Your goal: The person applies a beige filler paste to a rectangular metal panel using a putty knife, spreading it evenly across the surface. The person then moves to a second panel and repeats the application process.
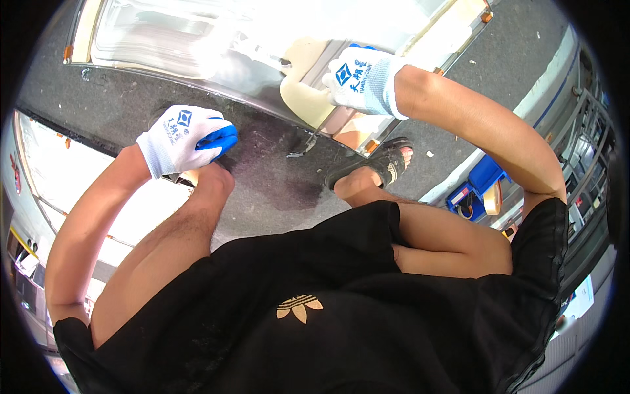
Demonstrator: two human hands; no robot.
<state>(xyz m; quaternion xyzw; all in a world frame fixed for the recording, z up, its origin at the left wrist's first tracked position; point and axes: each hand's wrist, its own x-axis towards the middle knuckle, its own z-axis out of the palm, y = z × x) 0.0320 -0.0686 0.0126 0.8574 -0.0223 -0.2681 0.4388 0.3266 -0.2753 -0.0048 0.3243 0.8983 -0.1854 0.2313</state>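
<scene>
My left hand [187,141], in a white glove with blue-coated fingers, is just over my left knee. Its fingers curl inward, and the palm side is hidden, so whatever it may hold does not show. My right hand [361,79], gloved the same way, is over the near right part of a large shiny framed panel [197,72]. The fingers there are bent under and out of sight; I cannot make out what they grip. Beside them a cream-coloured patch [302,98] with a curved outline lies on the panel.
Orange corner pieces [372,146] mark the panel's frame. Another bright white panel [72,177] lies at the left. On the dark floor [275,177] are my sandalled foot [394,164] and small scraps. A blue bin [482,180] with tape rolls [492,198] stands at the right, near metal racking [587,151].
</scene>
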